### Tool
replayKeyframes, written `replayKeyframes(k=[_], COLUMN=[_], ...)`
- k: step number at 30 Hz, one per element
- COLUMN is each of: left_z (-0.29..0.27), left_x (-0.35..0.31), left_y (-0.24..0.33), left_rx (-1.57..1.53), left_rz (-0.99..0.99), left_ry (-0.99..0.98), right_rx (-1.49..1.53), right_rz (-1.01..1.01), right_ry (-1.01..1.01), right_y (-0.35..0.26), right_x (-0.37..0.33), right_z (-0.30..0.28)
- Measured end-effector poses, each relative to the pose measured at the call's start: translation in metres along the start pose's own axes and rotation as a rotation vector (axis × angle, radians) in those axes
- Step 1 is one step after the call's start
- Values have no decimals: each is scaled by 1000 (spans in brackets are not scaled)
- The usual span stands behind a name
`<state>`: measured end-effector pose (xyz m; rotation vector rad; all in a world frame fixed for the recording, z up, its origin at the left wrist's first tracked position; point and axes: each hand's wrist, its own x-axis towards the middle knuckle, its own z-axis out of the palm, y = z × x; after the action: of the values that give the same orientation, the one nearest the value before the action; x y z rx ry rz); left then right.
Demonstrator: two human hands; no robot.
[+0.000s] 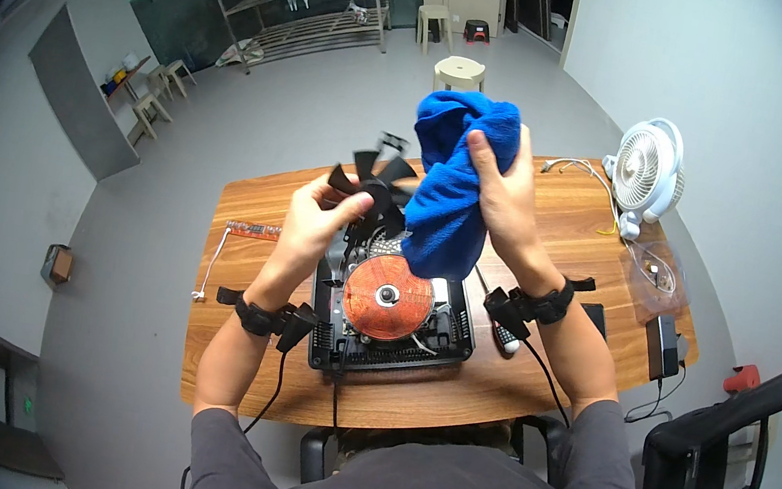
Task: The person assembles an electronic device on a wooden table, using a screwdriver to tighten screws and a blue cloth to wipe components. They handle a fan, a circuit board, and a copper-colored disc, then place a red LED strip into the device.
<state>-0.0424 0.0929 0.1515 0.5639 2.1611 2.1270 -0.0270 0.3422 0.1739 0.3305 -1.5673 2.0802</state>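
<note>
Between the fingertips of my left hand (316,220) is a black fan blade wheel (380,196), its several blades spread around a hub. My right hand (512,205) grips a bunched blue cloth (452,193), thumb on its near face, raised beside the wheel's right side. Whether the cloth touches the blades I cannot tell. Below both hands lies an opened induction cooker base, a black housing (389,362) with a round copper-coloured coil (387,297) in it. The cloth and wheel hide part of its far side.
A screwdriver (506,341) lies right of the housing. A white fan (647,167), a plastic bag of small parts (655,274) and a black power adapter (664,348) line the wooden table's (236,368) right side. An orange strip (254,230) with a white cord lies left. An office chair (705,443) stands right.
</note>
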Motion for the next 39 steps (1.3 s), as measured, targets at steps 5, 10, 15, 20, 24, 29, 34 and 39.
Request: replayKeyframes(k=[5, 10, 15, 20, 24, 29, 34, 39], left_z=[-15, 13, 46, 14, -3, -16, -8, -9], left_x=[19, 19, 4, -1, 0, 3, -3, -5], left_y=[-15, -21, 3, -29, -16, 7, 10, 8], left_rx=[-436, -503, -561, -318, -343, -2, 138, 78], left_rz=[104, 83, 103, 11, -19, -85, -116, -126], left_ry=[168, 193, 209, 141, 17, -193, -232, -209], right_rx=[33, 16, -68, -91, -109, -249, -364, -300], right_rz=[78, 187, -20, 21, 45, 174, 73, 59], right_ry=[0, -330, -444, -411, -429, -617, -680, -608], right_y=[15, 30, 38, 40, 38, 24, 24, 15], right_x=[-10, -29, -28, -17, -10, -4, -9, -8], right_z=[2, 27, 35, 23, 13, 2, 1, 2])
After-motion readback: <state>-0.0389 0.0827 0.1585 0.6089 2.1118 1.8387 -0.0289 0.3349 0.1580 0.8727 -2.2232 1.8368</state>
